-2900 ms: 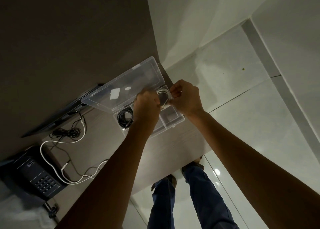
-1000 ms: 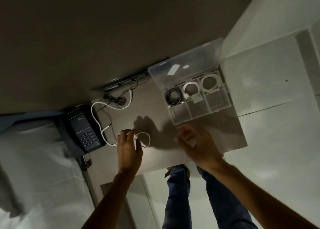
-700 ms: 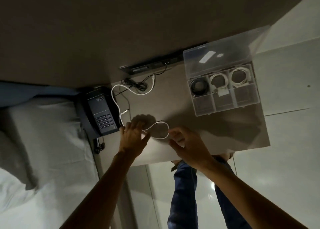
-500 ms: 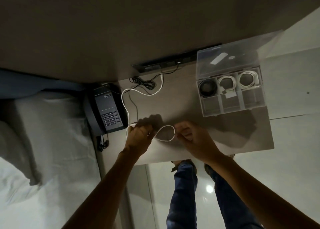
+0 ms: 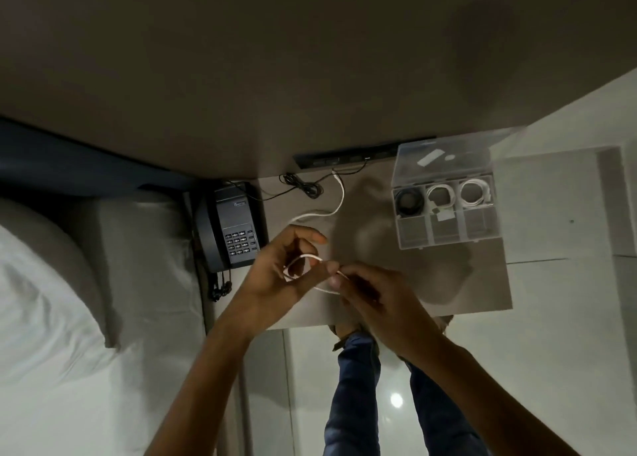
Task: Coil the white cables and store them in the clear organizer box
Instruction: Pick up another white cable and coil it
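A white cable [image 5: 339,198] trails across the small grey table [image 5: 465,283] from the back edge to my hands. My left hand [image 5: 275,276] pinches a small loop of it above the table's front left. My right hand [image 5: 365,293] grips the cable just right of that loop. The clear organizer box [image 5: 444,229] sits open at the table's back right, its lid [image 5: 443,160] tipped up against the wall. Its back row holds a black coil [image 5: 409,200] on the left and two white coils [image 5: 440,197] [image 5: 476,191] beside it. The front compartments look empty.
A dark desk phone [image 5: 231,224] stands at the table's left edge, against a white bed [image 5: 69,300]. A thin black cord [image 5: 303,188] lies bunched near a dark socket strip [image 5: 362,154] on the wall. My legs [image 5: 355,397] and the pale tiled floor show below.
Both hands left the box, where a white coil now lies in the right compartment. They moved to the loose white cable, lifted it and formed a small loop.
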`<state>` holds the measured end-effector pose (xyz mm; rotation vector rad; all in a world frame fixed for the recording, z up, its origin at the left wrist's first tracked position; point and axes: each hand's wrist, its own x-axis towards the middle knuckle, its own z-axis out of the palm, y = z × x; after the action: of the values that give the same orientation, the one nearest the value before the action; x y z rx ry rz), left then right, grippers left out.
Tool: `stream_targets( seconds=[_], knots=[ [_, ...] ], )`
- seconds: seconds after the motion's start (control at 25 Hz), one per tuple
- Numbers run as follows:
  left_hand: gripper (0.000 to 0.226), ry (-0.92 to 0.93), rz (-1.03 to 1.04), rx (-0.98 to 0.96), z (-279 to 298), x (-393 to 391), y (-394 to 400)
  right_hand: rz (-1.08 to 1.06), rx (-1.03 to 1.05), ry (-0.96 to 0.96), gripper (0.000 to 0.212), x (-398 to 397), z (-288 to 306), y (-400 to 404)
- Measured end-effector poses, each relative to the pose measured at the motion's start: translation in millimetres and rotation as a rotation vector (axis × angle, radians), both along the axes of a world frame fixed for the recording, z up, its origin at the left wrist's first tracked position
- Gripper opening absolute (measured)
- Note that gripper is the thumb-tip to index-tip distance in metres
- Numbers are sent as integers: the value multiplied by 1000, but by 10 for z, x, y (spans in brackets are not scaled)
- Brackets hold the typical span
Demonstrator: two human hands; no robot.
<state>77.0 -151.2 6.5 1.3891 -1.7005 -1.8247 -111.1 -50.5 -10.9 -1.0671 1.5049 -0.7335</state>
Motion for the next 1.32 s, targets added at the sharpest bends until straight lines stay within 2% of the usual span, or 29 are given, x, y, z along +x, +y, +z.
stream_targets(
  seconds=[0.08,0.16,0.28,0.36,0.44,0.56,0.64,0.72,0.8,0.88,0.96,1.08,1.12,1.24,1.32],
  knots=[
    [28,-14,-56,-38,355,19,-40,17,-31,0,27,-148,474,20],
    [33,-44,-103,-48,746,3,-12,74,-19,3,30,-350,945,45],
    [53,-134,-48,-101,1393,28,14,117,1,46,37,-747,1655,78],
    [55,-132,11,-159,1838,82,44,127,24,57,50,-1005,2119,165],
    [50,-59,48,-151,2281,99,62,116,25,53,52,-1190,2500,263],
    [36,23,32,-4,2834,136,56,14,56,30,28,-1286,2790,362],
    [26,124,84,174,3187,106,137,-76,64,12,15,-1247,2971,453],
    [26,270,241,327,3465,-44,303,-189,-29,92,30,-1080,3209,546],
    [26,341,417,417,3691,-283,515,-304,-229,224,42,-850,3486,636],
    [23,421,537,507,3874,-520,740,-193,-286,141,41,-607,3806,690],
    [28,467,579,565,4061,-720,959,43,-134,58,44,-430,4129,728],
    [35,418,647,572,4321,-890,1177,183,-44,217,41,-446,4378,780],
    [34,416,675,558,4390,-908,1204,209,-7,209,40,-495,4467,789],
    [30,322,678,464,4507,-892,1244,298,50,-8,40,-616,4619,865],
    [21,132,591,243,4534,-875,1302,345,39,-148,30,-657,4702,932]
  ],
)
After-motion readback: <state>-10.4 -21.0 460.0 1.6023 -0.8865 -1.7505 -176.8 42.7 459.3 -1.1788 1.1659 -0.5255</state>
